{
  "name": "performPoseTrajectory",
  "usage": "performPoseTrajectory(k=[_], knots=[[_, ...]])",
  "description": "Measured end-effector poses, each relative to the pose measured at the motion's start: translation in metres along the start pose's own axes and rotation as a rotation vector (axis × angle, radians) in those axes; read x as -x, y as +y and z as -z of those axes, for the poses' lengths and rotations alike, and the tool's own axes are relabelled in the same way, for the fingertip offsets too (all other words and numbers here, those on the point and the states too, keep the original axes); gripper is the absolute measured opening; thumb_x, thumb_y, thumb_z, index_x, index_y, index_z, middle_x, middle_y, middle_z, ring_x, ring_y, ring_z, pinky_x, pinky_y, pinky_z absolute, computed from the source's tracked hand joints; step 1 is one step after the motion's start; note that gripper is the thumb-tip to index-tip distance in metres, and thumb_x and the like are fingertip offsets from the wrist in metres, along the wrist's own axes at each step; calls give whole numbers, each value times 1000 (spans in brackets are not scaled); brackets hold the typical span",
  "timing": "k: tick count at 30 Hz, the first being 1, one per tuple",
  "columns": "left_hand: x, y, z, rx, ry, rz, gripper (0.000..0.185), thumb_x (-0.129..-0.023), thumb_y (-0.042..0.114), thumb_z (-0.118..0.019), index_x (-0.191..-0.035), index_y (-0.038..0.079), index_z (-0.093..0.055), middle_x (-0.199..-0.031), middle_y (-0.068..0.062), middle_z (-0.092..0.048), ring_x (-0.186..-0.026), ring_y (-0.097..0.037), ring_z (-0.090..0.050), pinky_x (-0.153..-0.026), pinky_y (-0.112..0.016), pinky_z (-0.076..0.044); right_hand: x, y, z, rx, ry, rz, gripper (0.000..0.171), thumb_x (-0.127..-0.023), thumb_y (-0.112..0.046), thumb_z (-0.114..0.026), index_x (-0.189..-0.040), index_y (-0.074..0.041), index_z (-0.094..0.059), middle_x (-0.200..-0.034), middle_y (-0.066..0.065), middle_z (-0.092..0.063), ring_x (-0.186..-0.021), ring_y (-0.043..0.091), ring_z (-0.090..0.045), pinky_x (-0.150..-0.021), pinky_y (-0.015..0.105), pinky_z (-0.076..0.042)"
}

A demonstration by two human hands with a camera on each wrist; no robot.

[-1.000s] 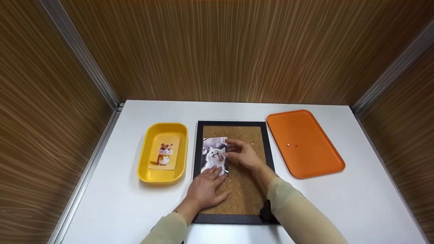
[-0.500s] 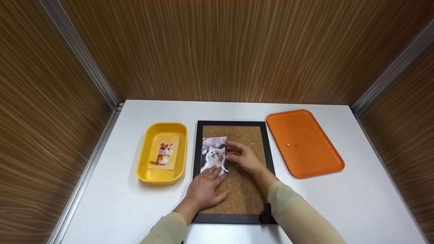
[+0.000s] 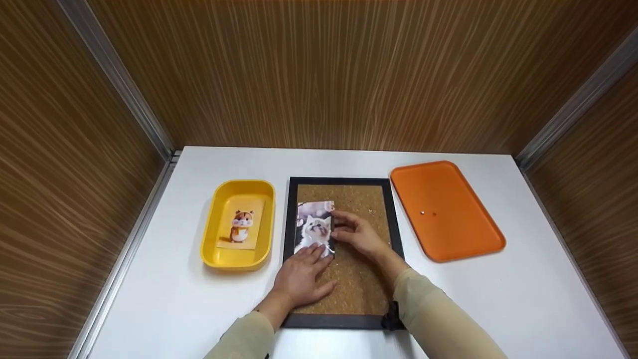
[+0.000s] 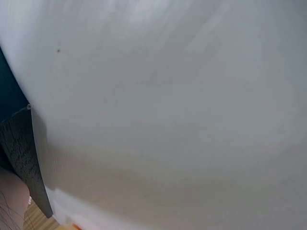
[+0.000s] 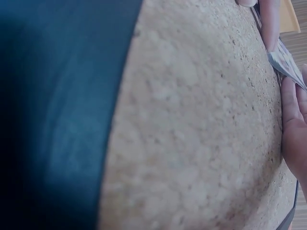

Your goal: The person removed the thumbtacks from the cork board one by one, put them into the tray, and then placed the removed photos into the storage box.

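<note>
A photo print of a white kitten point(image 3: 315, 228) lies on a cork board with a black frame point(image 3: 366, 294), along the board's left side. My left hand point(image 3: 301, 279) rests palm down, its spread fingers pressing the photo's lower part. My right hand point(image 3: 360, 234) touches the photo's right edge with curved fingers and thumb; whether they pinch it cannot be told. A small pin-like dot point(image 3: 332, 206) shows at the photo's upper right corner. In the right wrist view, the photo's edge point(image 5: 285, 64) looks slightly raised between the right hand's finger point(image 5: 270, 26) and the left hand's fingers point(image 5: 290, 103).
A yellow tub point(image 3: 271, 234) with a hamster picture card point(image 3: 241, 232) inside stands to the left. On the right, an orange tray point(image 3: 458, 239) holds a small shiny pin point(image 3: 422, 213) and a dark dot. Several small pale specks show on the cork. Wood-grain panels enclose the white table.
My right hand has slid slightly down along the photo's right edge, leaving its upper right corner more exposed. My left hand and the photo have stayed in place.
</note>
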State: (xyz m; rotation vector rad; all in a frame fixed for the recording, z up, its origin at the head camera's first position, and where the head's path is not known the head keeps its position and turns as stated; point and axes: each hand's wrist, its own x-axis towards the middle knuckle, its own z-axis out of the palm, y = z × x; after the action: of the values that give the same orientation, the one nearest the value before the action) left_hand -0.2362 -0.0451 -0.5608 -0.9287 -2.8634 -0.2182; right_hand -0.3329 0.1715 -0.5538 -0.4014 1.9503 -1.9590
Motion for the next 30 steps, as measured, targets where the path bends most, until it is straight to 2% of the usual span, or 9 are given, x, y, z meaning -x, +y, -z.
performPoseTrajectory(k=[12,21,30], knots=[[0,-1,3,19,-20,-10,68,-99,66,-56,-149,22,-64,-160,-7,-52,-149,-26,-47,-125,-40,-35,2,5,0,0,5,-37,61,-96,12,-69,-152,10,-47,-134,33,-61,-116,29,-66,-96,28,-59],[3,0,2,23,22,-16,64,-99,64,-58,-146,22,-67,-157,-7,-56,-146,-26,-50,-123,-40,-38,3,8,-2,-6,42,-52,58,-96,10,-70,-150,11,-50,-130,30,-62,-112,23,-66,-92,26,-59],[5,1,1,53,42,-22,64,-101,65,-54,-147,22,-66,-158,-7,-55,-146,-26,-51,-122,-41,-40,5,9,-3,11,72,-51,56,-95,10,-70,-148,13,-51,-129,30,-64,-110,22,-68,-93,26,-59]])
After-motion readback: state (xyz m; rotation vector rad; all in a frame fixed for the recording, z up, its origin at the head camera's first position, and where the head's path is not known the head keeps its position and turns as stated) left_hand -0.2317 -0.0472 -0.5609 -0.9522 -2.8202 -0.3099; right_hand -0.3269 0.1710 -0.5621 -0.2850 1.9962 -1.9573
